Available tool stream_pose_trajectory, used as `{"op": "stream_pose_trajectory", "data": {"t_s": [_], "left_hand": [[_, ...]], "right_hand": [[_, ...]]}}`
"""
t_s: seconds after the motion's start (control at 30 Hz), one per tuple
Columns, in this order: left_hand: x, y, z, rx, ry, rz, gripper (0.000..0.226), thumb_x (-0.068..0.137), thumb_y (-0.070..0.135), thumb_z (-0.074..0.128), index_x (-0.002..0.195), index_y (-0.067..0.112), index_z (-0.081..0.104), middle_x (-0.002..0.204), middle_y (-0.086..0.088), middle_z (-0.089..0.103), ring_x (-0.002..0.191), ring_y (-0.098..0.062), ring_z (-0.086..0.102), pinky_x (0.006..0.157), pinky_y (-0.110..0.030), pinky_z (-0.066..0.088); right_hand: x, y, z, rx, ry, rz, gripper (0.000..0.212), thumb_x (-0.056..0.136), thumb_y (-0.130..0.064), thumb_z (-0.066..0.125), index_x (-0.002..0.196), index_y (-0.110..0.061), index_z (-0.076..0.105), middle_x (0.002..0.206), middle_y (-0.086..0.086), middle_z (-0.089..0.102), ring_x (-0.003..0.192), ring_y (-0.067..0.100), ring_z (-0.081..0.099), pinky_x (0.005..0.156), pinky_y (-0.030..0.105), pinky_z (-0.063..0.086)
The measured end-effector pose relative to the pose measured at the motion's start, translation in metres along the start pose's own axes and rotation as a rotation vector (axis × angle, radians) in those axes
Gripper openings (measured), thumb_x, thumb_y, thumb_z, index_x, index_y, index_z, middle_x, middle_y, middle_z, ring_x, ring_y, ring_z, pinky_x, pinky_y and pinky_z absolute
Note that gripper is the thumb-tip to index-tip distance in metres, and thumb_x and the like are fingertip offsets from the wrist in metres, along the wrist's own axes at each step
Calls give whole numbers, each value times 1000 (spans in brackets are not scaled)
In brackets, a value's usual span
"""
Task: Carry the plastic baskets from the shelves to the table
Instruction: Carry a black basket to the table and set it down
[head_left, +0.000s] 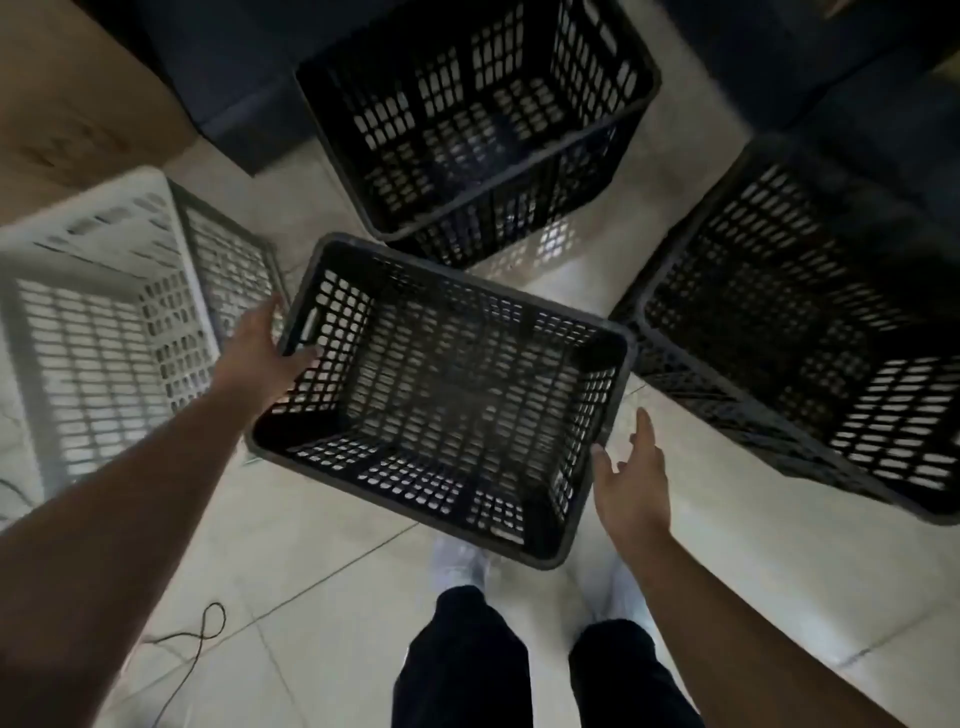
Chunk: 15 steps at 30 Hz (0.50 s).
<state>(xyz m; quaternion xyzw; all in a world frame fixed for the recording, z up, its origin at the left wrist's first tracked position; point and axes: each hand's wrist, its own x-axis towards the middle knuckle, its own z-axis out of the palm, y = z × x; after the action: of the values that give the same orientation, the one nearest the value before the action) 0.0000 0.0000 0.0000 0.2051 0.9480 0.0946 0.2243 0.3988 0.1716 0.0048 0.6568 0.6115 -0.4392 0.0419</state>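
Observation:
A black slotted plastic basket (587, 332) is in front of me, tilted, above the tiled floor. My left hand (260, 353) grips its left end wall at the handle cut-out. My right hand (631, 473) is beside its right near corner, fingers spread, a fingertip at the rim but not holding it. A second black basket (649, 88) stands on the floor beyond it. A third black basket (675, 364) stands to the right. A white basket (31, 332) with a grey one nested behind it stands to the left.
A cardboard box (62, 104) stands at the far left. Dark furniture (223, 67) runs along the top. A thin cable (208, 623) lies looped on the pale floor tiles at lower left. My dark trousers and white shoes (457, 566) show below the basket.

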Motion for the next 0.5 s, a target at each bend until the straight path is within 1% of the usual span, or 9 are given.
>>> {"op": "stream_pose_trajectory", "data": {"t_s": [0.07,0.1,0.17,0.23,0.33,0.4,0.43,0.5], "left_hand": [[23,-11,22,0,53,-40,89,82,38,77,154,12,31,154,-20,40,139,-37,41,113,-44,34],[35,-17,34,-9,50,-78,86,82,35,77,152,10,34,150,-22,45,136,-39,45,110,-44,37],[50,-26,56,14,13,-147,68,83,27,76,141,10,45,134,-25,59,121,-44,56,97,-45,44],[55,-32,69,70,33,-140,47,87,18,69,130,9,53,120,-30,65,110,-49,61,87,-49,47],[49,-34,65,103,104,-88,31,85,13,63,116,9,59,108,-29,67,99,-49,63,77,-47,48],[33,-33,49,107,110,-74,28,85,13,61,112,11,59,104,-28,67,96,-49,63,72,-44,45],[23,-31,37,106,112,-68,27,85,13,61,111,11,59,102,-28,67,95,-49,64,71,-43,43],[-1,-25,5,48,98,-66,20,84,15,62,104,14,59,94,-25,68,88,-45,65,69,-42,45]], "right_hand": [[16,12,26,29,31,-11,74,97,-33,55,157,-32,11,145,14,48,122,37,56,95,46,50],[25,18,39,26,39,-27,75,97,-30,54,157,-32,9,141,13,53,119,37,58,93,46,51],[40,29,60,0,78,-30,75,97,-24,51,156,-32,6,136,13,58,113,38,61,87,46,52],[50,37,68,-20,119,-51,73,97,-17,47,157,-29,7,134,12,59,107,37,62,84,42,50],[51,34,59,-28,118,-89,67,97,-13,42,157,-20,13,126,11,63,101,34,64,82,38,51],[37,23,40,-12,134,-106,64,97,-11,42,156,-17,18,127,11,62,102,34,63,84,43,53],[28,17,26,-5,145,-123,63,96,-10,42,155,-17,20,126,11,62,102,35,63,85,45,53],[1,-2,-7,3,156,-150,60,96,-13,42,153,-23,24,124,8,65,99,33,64,83,46,54]]}}
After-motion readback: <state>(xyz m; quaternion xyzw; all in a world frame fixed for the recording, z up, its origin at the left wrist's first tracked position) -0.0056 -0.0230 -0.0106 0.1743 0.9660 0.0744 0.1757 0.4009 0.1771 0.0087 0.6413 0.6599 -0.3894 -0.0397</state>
